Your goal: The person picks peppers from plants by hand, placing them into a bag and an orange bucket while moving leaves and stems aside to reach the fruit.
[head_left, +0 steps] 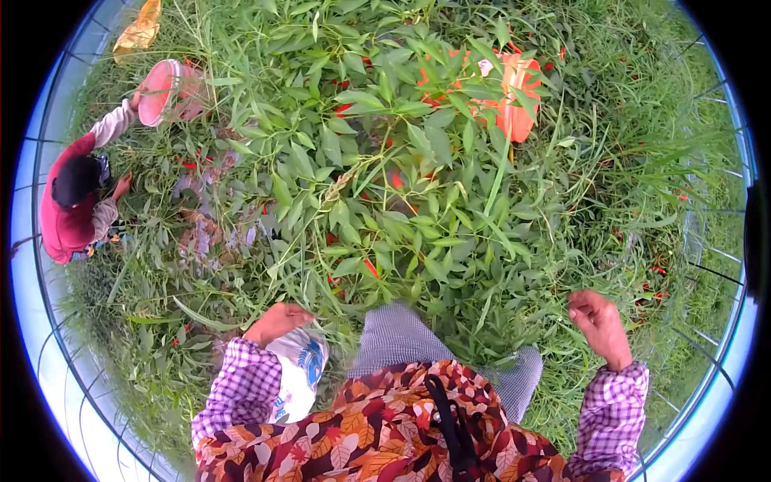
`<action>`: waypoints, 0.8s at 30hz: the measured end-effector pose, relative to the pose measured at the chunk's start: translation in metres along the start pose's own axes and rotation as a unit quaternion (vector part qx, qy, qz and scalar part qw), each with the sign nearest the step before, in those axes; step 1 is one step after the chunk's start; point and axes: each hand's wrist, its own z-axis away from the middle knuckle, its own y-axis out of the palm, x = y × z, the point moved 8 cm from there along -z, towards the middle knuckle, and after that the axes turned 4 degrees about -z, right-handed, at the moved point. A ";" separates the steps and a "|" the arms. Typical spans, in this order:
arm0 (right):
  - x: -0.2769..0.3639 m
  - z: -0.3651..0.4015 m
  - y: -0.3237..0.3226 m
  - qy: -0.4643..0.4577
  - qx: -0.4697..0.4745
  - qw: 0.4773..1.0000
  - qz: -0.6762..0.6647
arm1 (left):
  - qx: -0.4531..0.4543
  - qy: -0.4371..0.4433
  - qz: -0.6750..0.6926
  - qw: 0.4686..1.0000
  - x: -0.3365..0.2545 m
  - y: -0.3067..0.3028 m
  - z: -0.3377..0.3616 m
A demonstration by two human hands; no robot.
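Note:
My left hand (279,324) is at the lower left, over the top edge of a white bag with blue print (299,373). Its fingers are drawn together and point right; what they hold, if anything, is hidden. On the other side, my right hand (602,329) hovers beside the leaves with thumb and fingers apart and nothing visible between them. Before my knees stands a leafy pepper plant (438,145). A red chili pepper (371,268) hangs low among its leaves, and several more show deeper inside.
An orange bucket (518,100) sits beyond the plant, partly behind leaves. At the far left, a person in a red top (64,201) reaches for a pink bucket (161,92). A yellow-orange bag (138,30) lies behind it. Tall grass (642,153) grows along the right.

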 end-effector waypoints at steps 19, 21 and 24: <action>0.081 -0.100 0.259 -0.378 0.270 0.886 0.020 | -0.330 0.167 -0.137 0.919 -0.107 0.108 -0.090; 0.059 -0.115 0.298 -0.338 0.246 0.905 0.082 | -0.384 0.195 -0.099 0.897 -0.103 0.109 -0.085; 0.030 -0.152 0.331 -0.208 0.199 0.957 -0.021 | -0.479 0.227 -0.088 0.844 -0.119 0.100 -0.078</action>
